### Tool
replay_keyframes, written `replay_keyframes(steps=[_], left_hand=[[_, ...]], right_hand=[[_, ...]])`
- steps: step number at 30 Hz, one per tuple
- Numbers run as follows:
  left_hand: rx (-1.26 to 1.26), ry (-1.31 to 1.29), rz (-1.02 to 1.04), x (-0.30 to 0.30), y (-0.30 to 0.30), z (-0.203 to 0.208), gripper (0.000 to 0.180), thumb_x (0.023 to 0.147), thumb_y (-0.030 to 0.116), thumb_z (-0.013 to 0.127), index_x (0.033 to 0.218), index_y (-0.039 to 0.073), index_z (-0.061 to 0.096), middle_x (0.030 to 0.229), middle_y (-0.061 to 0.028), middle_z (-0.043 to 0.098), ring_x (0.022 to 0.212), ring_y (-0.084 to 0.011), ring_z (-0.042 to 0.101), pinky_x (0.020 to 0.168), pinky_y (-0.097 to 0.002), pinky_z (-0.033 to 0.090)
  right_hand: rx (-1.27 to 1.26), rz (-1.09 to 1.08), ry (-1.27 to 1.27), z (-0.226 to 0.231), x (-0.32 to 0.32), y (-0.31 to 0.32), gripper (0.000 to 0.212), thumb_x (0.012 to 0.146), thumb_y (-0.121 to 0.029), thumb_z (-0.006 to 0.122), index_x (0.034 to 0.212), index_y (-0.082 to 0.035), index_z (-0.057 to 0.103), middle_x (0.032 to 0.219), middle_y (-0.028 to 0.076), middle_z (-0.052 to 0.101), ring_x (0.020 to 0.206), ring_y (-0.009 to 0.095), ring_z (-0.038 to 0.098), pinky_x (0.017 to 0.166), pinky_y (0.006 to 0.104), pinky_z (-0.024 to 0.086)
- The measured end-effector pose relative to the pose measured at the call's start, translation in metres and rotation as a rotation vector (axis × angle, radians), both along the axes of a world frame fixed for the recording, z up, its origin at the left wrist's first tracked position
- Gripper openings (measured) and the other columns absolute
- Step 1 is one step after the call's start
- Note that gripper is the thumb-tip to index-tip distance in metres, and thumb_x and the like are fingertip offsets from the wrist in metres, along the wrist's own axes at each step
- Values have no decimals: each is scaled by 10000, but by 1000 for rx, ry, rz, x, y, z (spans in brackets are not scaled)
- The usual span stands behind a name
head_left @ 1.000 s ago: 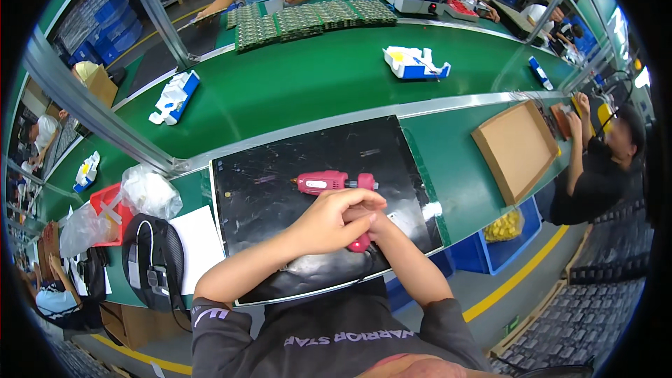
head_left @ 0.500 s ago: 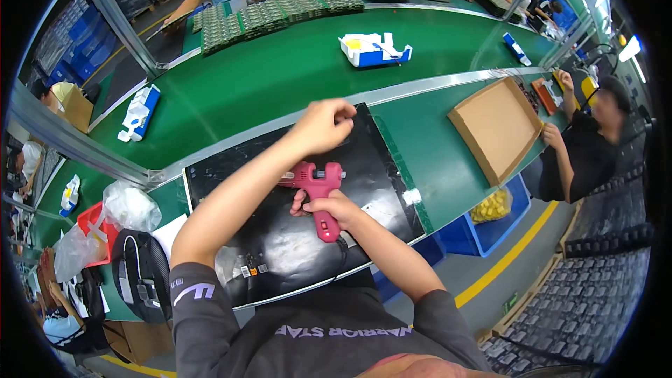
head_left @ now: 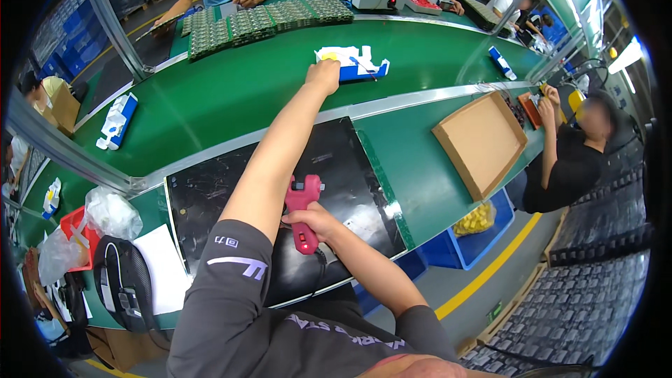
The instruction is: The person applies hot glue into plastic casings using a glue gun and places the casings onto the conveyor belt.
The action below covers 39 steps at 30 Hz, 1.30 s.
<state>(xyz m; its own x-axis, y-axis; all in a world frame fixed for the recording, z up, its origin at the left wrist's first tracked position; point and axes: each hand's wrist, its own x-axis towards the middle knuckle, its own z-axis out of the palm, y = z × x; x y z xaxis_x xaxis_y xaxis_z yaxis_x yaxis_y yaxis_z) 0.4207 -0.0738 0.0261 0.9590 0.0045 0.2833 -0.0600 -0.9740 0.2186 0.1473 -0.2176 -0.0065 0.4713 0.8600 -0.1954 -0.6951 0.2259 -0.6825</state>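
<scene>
My left hand (head_left: 323, 77) reaches out over the green conveyor to the near left end of a blue and white plastic housing (head_left: 362, 72). A yellow piece (head_left: 330, 57) shows inside that housing. The back of the hand hides most of its fingers, so their grip is unclear. Closer to me, my right hand (head_left: 316, 221) is wrapped round the handle of a pink hot glue gun (head_left: 304, 197), above a black mat (head_left: 350, 175). The gun's nozzle points to the right, and a dark cord hangs from its handle.
An open cardboard tray (head_left: 481, 143) lies to the right, near a person in black. More blue and white housings (head_left: 117, 120) sit along the conveyor. Circuit boards (head_left: 269, 24) stand at the far side. At the left are a dark backpack (head_left: 124, 283) and a red bin (head_left: 74, 227).
My left hand has moved away from above the mat, forward to the housing on the conveyor. My right hand keeps hold of the glue gun. The whole view has shifted slightly.
</scene>
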Motion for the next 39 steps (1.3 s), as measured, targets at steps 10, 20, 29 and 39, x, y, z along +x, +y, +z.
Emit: replay_keyframes(steps=[10, 20, 29, 39], left_hand=[[-264, -29, -46, -40, 41, 39, 347, 737, 203, 763, 1046, 59, 700, 1031, -184, 675, 979, -335, 641, 882, -400, 500], [-358, -320, 56, -270, 85, 113, 326, 759, 177, 745, 994, -35, 668, 911, -179, 663, 772, -311, 645, 732, -379, 508], [-635, -216, 265, -464, 51, 81, 201, 758, 18, 736, 930, -32, 644, 899, -137, 644, 775, -251, 646, 648, -295, 510], [-590, -51, 183, -533, 7, 22, 180, 777, 27, 696, 940, -9, 630, 897, -130, 607, 809, -329, 622, 681, -377, 509]], right_hand=[[40, 92, 5, -11, 9, -3, 219, 787, 35, 593, 1004, 8, 590, 927, 136, 650, 894, 254, 657, 828, 373, 530], [18, 65, -17, -12, 3, -4, 257, 775, 0, 587, 1032, -3, 590, 967, 138, 653, 933, 266, 665, 879, 402, 529], [8, -125, -17, 1, 6, -14, 265, 758, 20, 584, 1024, 17, 577, 949, 166, 644, 914, 298, 661, 904, 460, 525], [35, -286, -23, 13, 5, -48, 272, 762, -38, 568, 1034, -29, 566, 950, 132, 603, 1004, 312, 576, 977, 477, 457]])
